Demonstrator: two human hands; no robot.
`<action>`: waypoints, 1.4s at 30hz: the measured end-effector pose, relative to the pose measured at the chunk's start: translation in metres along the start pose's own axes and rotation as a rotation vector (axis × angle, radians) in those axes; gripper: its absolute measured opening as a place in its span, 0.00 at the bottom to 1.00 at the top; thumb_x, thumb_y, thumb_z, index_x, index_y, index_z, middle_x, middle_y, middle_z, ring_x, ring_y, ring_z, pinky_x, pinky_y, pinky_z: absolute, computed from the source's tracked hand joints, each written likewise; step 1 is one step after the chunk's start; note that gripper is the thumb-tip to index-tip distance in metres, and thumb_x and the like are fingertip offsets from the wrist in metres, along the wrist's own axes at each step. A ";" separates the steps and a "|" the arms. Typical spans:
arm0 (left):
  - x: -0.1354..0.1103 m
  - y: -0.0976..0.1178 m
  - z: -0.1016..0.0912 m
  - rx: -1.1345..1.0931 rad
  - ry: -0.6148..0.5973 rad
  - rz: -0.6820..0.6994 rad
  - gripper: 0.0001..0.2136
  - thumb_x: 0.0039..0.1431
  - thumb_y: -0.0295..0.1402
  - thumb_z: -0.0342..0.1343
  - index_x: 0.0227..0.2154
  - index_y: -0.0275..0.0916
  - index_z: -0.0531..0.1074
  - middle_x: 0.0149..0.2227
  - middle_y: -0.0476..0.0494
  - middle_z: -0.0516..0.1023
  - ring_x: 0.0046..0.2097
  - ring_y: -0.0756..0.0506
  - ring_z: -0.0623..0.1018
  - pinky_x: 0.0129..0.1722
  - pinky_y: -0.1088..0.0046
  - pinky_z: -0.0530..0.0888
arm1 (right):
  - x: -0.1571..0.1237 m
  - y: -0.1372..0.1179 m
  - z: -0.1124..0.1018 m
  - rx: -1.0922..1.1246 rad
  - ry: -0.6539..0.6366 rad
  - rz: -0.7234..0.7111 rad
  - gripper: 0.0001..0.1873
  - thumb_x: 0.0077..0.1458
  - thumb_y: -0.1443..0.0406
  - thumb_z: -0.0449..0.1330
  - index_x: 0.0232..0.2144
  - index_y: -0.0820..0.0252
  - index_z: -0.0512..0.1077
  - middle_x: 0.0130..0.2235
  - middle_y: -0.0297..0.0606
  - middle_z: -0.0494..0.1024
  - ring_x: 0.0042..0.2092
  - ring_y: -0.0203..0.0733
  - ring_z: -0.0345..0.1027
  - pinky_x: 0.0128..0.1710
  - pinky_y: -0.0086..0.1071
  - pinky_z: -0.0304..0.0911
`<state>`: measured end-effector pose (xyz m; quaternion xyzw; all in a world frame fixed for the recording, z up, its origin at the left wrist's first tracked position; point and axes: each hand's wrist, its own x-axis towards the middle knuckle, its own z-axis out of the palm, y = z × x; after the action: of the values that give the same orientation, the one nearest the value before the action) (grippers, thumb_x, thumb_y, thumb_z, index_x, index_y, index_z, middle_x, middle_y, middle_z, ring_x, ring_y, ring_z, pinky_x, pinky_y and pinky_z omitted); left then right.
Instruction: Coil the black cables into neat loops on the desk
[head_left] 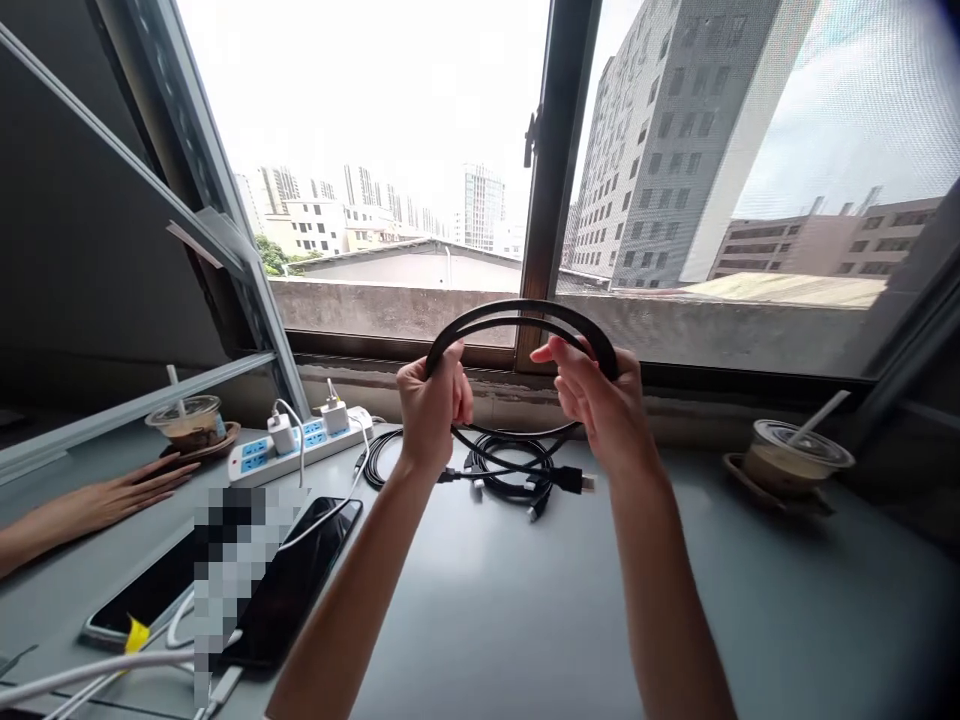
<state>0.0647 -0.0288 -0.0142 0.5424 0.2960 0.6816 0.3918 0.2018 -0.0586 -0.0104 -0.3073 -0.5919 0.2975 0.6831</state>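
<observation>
A black cable (517, 308) is looped into a coil and held up between both hands above the table. My left hand (437, 405) is closed around the left side of the loop. On the opposite side, my right hand (604, 400) grips the coil, its index finger pointing inward and the other fingers curled. Below the loop hangs a black plug (571, 480) with a metal tip, level with the table's coils; whether it belongs to the held cable I cannot tell for certain. Behind it lie coiled black cables (495, 482) with small connectors.
On the left stand a power strip (255, 460) with white chargers, two phones (300, 570) with white cords, and a cup (191, 425). Another person's hand (142, 490) rests flat there. A second cup (795, 455) sits on the right. A window frame (555, 200) rises behind.
</observation>
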 end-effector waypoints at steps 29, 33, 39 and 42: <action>0.017 -0.028 -0.006 0.335 -0.299 -0.220 0.20 0.57 0.46 0.45 0.34 0.35 0.73 0.36 0.40 0.79 0.42 0.40 0.75 0.45 0.64 0.68 | 0.003 0.004 0.012 0.658 -0.041 0.045 0.03 0.45 0.65 0.57 0.26 0.57 0.71 0.09 0.20 0.46 0.12 0.25 0.32 0.11 0.21 0.34; 0.020 -0.030 -0.007 0.159 -0.244 -0.204 0.16 0.56 0.47 0.47 0.28 0.36 0.67 0.27 0.43 0.78 0.35 0.43 0.78 0.44 0.64 0.69 | 0.010 0.008 0.010 0.667 0.036 0.192 0.05 0.44 0.65 0.59 0.27 0.58 0.69 0.10 0.19 0.46 0.13 0.25 0.32 0.11 0.20 0.33; 0.014 -0.013 -0.009 -0.089 -0.247 -0.147 0.16 0.57 0.47 0.48 0.26 0.39 0.61 0.15 0.55 0.65 0.27 0.47 0.78 0.32 0.73 0.72 | 0.012 0.009 0.000 0.467 0.060 0.294 0.12 0.39 0.65 0.65 0.29 0.62 0.69 0.12 0.19 0.50 0.14 0.22 0.38 0.11 0.17 0.37; 0.010 -0.005 -0.010 -0.122 -0.225 -0.094 0.16 0.55 0.47 0.50 0.25 0.39 0.61 0.11 0.60 0.54 0.20 0.50 0.75 0.20 0.79 0.68 | 0.012 0.013 -0.003 0.190 0.140 0.148 0.15 0.40 0.63 0.65 0.33 0.61 0.69 0.14 0.21 0.56 0.14 0.24 0.48 0.11 0.19 0.46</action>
<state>0.0553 -0.0177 -0.0159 0.5761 0.2334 0.6140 0.4864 0.2058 -0.0418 -0.0134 -0.3043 -0.4876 0.3796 0.7250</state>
